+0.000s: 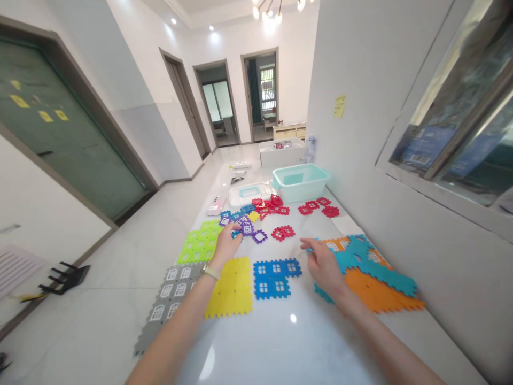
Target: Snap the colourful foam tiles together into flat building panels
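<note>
My left hand point(227, 247) reaches to the pile of small interlocking tiles, fingers curled in a pinch around a blue tile point(237, 235). Beside its fingertips lie purple window tiles point(247, 229) and a small yellow tile point(254, 216). My right hand point(324, 263) hovers with loosely bent fingers apart and nothing visible in them. It is between a joined panel of blue window tiles point(272, 279) and the teal panels point(379, 270), partly covering the latter. Under my left wrist stretches a yellow panel point(234, 289). A grey window panel point(168, 294) lies further left.
Red tiles point(282, 232) lie in loose groups mid-table. Behind them stand a mint tub point(302, 184), a clear lid point(249, 193) and a white box point(282, 153). A pink phone point(216, 206) and a lime panel point(200, 241) are left; orange panels point(366, 289) sit right, near the wall.
</note>
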`<state>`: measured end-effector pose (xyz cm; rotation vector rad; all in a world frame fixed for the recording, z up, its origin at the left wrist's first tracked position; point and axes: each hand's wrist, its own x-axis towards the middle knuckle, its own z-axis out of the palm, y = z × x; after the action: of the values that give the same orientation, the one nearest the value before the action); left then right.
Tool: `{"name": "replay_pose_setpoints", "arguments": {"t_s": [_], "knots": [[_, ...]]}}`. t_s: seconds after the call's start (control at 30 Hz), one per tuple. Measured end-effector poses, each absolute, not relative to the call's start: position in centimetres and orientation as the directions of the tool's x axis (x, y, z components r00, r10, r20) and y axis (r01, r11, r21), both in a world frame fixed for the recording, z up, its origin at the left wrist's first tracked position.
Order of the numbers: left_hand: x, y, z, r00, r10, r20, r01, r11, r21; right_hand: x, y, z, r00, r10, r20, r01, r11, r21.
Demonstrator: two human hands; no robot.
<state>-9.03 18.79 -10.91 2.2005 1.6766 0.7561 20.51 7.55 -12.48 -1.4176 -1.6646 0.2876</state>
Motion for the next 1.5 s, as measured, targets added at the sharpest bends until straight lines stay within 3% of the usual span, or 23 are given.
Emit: {"name": "replay_pose_setpoints", "arguments": {"t_s": [0.2,0.37,0.67,0.93,1.1,1.33,1.43,1.5], "knots": [[-13.2,27.1,-10.4,0.093,0.985,0.144,0.915,-0.142,0.378,19.1,6.9,-12.0,-0.099,0.871,0.481,0.642,0.425,-0.638],[-12.8,30.1,-10.4,0.097,0.993,0.067,0.938,-0.113,0.329,18.7,7.0,-12.2,-0.126,0.896,0.426,0.655,0.398,-0.643],[-10.9,32.6,-10.8,0.212,0.973,-0.087,0.929,-0.173,0.326,18.1,6.8,-12.3,-0.196,0.903,0.383,0.658,0.41,-0.632],[-9.3,33.2,-10.8,0.247,0.959,-0.14,0.921,-0.187,0.342,18.2,7.1,-12.5,-0.186,0.924,0.334,0.69,0.365,-0.625],[-7.8,32.4,-10.5,0.248,0.967,-0.056,0.882,-0.202,0.426,17.9,7.0,-12.4,-0.22,0.916,0.335,0.685,0.39,-0.616],[-5.7,29.5,-7.4,0.222,0.953,0.208,0.686,-0.304,0.661,18.6,7.4,-12.6,-0.15,0.924,0.351,0.71,0.348,-0.612],[-3.4,26.1,-6.7,0.2,0.937,0.286,0.534,-0.349,0.77,19.1,7.6,-12.2,-0.026,0.93,0.366,0.683,0.283,-0.673],[-1.3,22.5,-7.1,0.237,0.927,0.289,0.411,-0.366,0.835,19.2,7.6,-11.7,0.012,0.941,0.339,0.566,0.273,-0.778]]}}
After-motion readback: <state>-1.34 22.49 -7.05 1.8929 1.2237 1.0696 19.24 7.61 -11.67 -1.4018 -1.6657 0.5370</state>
